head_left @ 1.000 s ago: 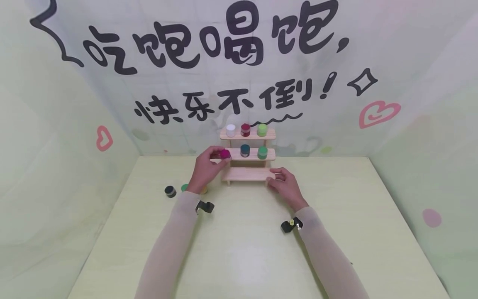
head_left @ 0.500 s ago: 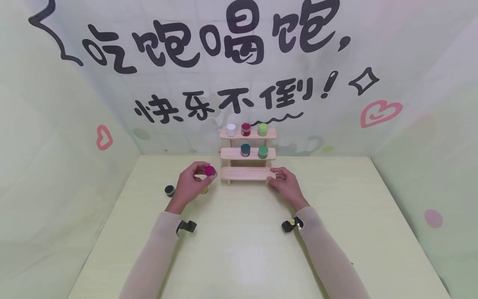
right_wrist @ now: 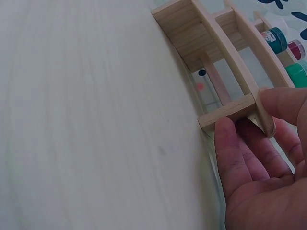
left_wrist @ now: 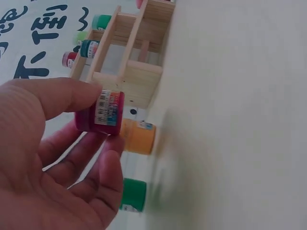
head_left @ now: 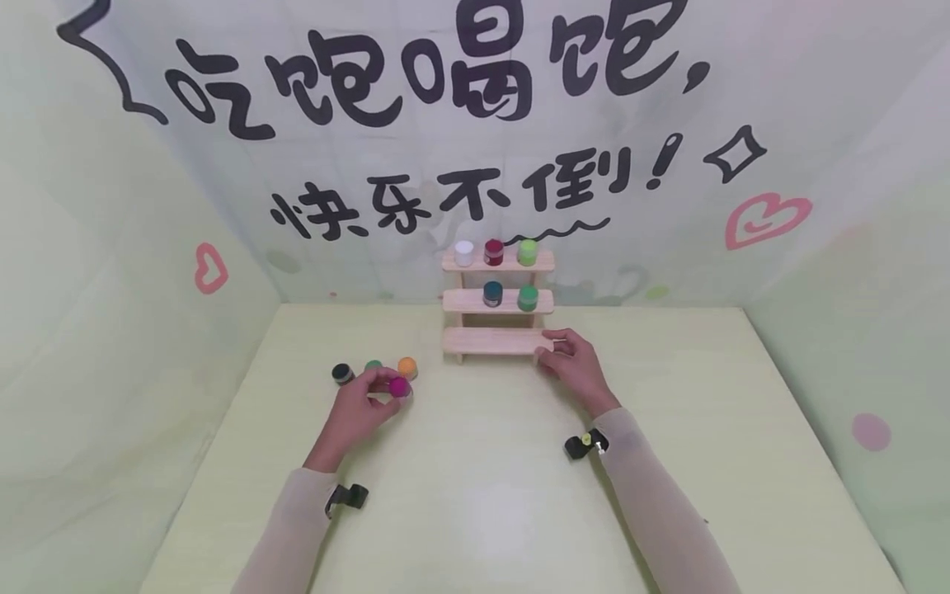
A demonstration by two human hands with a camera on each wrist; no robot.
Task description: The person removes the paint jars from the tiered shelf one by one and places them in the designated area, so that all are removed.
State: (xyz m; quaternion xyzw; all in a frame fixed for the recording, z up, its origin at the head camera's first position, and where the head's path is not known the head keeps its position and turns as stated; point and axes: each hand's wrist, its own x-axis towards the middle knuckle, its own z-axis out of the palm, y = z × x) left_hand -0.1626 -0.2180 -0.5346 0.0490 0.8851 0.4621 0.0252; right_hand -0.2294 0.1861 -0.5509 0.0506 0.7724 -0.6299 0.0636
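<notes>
- Head: I see the left hand (head_left: 352, 412), its grip pinching a magenta jar (head_left: 399, 388) over the desk (head_left: 482, 478) and partly hiding a green jar (head_left: 373, 365); the right hand (head_left: 580, 371) grasps a wooden rack (head_left: 473, 307) low down.
- Left wrist: the magenta jar blocks part of an orange jar (left_wrist: 140, 137).
- Right wrist: the edge cuts off the right hand and a second green jar (right_wrist: 298, 74).

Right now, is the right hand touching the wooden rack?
Touching. The right wrist view shows it: the right hand grips the wooden rack, thumb on its lowest shelf, fingertip against its leg.

Pale beige sleeves (head_left: 660, 495), black wrist cameras (head_left: 359, 496)
</notes>
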